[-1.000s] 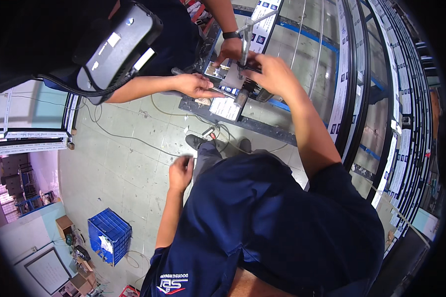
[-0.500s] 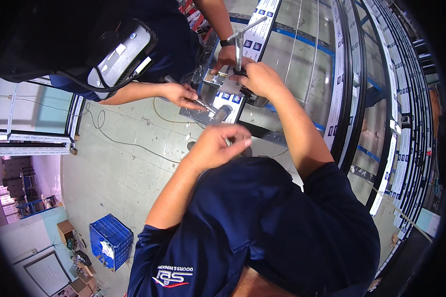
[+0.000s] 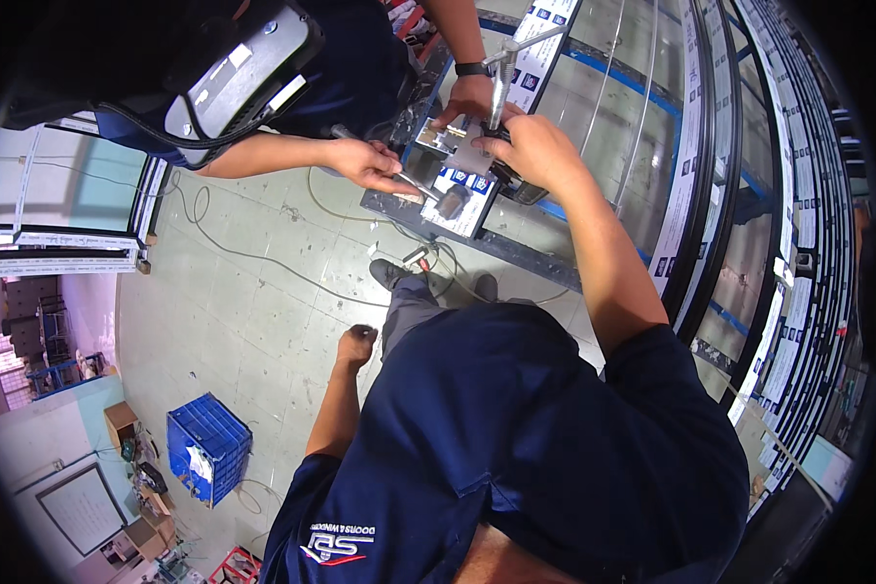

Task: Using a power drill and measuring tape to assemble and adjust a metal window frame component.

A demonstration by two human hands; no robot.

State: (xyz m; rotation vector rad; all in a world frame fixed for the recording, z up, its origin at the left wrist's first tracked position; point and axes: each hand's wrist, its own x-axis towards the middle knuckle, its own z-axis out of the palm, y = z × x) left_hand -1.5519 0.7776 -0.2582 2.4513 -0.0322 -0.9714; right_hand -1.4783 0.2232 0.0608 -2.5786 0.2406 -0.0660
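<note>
My right hand [image 3: 543, 156] is closed around the lower part of a screw clamp [image 3: 499, 92], whose metal screw and crossbar handle rise above it. The clamp sits at a film-covered metal profile [image 3: 469, 216] with a flat grey metal plate [image 3: 469, 156] on it. My left hand [image 3: 357, 346] hangs low beside my leg with its fingers curled in, apart from the work; nothing shows in it. A co-worker's hand [image 3: 365, 164] holds a hammer [image 3: 451, 202], its head over the profile's end. The co-worker's other hand [image 3: 469, 97] rests by the plate, close to the clamp.
The profile lies on a blue and dark metal frame bench [image 3: 530, 258]. Long film-wrapped profiles [image 3: 696, 195] stand along the right. A cable [image 3: 253, 277] and a red-handled tool [image 3: 420, 261] lie on the floor near my feet. A blue crate [image 3: 209, 448] stands at lower left.
My left hand has dropped from in front of the profile's end down to my side. My right hand stays on the clamp. The co-worker's hammer remains by the profile's end.
</note>
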